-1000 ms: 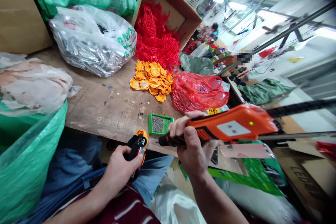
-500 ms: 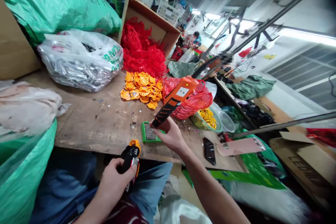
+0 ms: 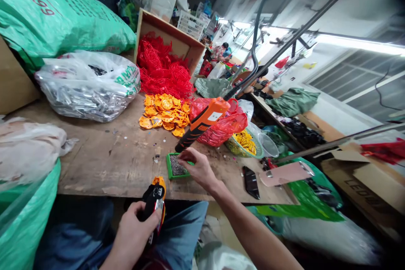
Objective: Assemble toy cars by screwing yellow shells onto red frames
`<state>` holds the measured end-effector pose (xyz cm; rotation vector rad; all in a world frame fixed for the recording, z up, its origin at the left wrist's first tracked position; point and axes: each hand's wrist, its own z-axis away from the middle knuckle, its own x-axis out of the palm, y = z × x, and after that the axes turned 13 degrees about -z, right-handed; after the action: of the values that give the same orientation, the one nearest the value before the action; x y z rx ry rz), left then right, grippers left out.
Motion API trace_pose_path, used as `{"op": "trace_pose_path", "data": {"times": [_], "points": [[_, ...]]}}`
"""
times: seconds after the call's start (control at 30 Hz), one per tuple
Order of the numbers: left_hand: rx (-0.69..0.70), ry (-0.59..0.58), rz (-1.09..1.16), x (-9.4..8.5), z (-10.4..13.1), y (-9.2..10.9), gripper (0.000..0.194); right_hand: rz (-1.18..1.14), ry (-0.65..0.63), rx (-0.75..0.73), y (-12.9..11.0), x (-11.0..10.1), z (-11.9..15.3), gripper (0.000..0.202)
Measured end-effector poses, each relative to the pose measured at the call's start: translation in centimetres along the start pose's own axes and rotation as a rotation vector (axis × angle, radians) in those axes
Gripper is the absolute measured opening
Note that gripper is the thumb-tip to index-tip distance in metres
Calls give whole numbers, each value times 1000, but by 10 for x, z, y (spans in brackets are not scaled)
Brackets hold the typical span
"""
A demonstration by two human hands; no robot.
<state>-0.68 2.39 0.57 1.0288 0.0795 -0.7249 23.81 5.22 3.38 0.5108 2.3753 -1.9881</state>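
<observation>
The tray lies under the right hand's narrowly bunched fingers, near the bench's front edge; the left hand grips the black-and-orange part.

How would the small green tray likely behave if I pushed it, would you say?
The green tray would probably slide, not tip, sitting low and wide. The loose grey pieces in it may shift, perhaps spilling over its shallow rim.

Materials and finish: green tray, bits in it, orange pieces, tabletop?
Green tray: likely smooth plastic; even colour, thin walls.
Bits: probably metal; grey, speckled sheen, too small to be sure.
Orange pieces: likely glossy plastic; bright highlights on curved shapes.
Tabletop: seemingly wood or plywood, worn matte; brown, scratched, streaked.
</observation>
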Motion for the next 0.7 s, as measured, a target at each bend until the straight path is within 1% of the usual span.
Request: {"op": "trace_pose_path", "data": {"times": [0.13,0.2,0.3,0.37,0.4,0.5,0.53,0.57,0.63,0.7], "points": [[2,-8,1,1,1,1,40,38,-5,11,-1,-5,-1,38],[10,10,-1,2,2,1,39,66,14,10,-4,-8,-5,33],[25,79,-11,4,1,0,35,86,78,-13,-11,-12,-15,23],[27,105,-19,5,0,-1,33,68,114,-39,-18,-11,-27,21],[27,95,-21,5,-1,-2,33,50,126,-56,-21,-9,-34,22],[24,61,5,8,-4,-7,36,-23,136,-123,-36,4,-61,31],[28,79,22,9,-5,-9,36,-48,129,-145,-42,10,-71,36],[30,110,31,11,-7,-12,35,-73,117,-164,-47,18,-82,42],[30,113,-3,13,-10,-16,28,-114,92,-188,-59,35,-104,54],[68,124,1,14,-14,-19,25,-145,65,-203,-69,53,-127,64]]}}
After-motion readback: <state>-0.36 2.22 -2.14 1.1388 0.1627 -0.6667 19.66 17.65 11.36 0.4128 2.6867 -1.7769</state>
